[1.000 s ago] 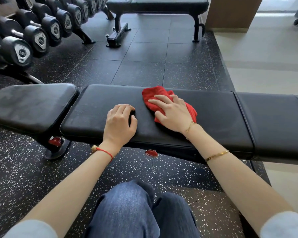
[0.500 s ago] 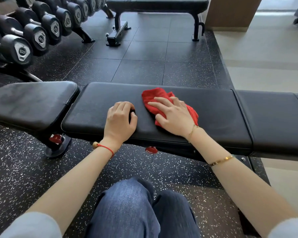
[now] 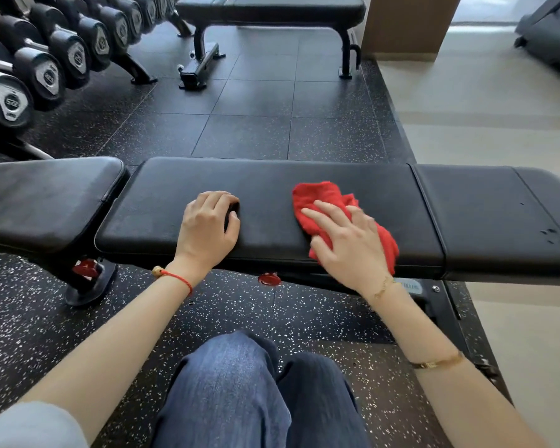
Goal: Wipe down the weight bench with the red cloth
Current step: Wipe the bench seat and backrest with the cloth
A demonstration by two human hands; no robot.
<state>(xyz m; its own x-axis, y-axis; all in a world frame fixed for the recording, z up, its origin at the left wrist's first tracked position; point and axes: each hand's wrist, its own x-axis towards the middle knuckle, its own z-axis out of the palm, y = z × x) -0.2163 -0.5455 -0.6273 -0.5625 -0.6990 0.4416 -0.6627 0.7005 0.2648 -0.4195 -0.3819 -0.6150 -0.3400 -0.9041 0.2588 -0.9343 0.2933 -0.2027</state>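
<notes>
Bench [image 3: 304,176]: long black padded vinyl, smooth w/ rounded edges, seams btwn sections. Red cloth [image 3: 320,192] is crumpled terry, lying on the middle pad right of centre. Right hand [image 3: 346,240] presses it flat, fingers straight and spread (no curl round it). Left hand [image 3: 207,227] rests on the pad, fingers curled under, holding nothing. Vs 0.5 s ago: cloth and right hand have slid rightward, away from the left hand.

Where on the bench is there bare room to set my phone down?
Bare pad lies between the left hand and the red cloth, and right of the cloth up to the seam. The separate left pad is bare too. The right hand presses the cloth.
</notes>
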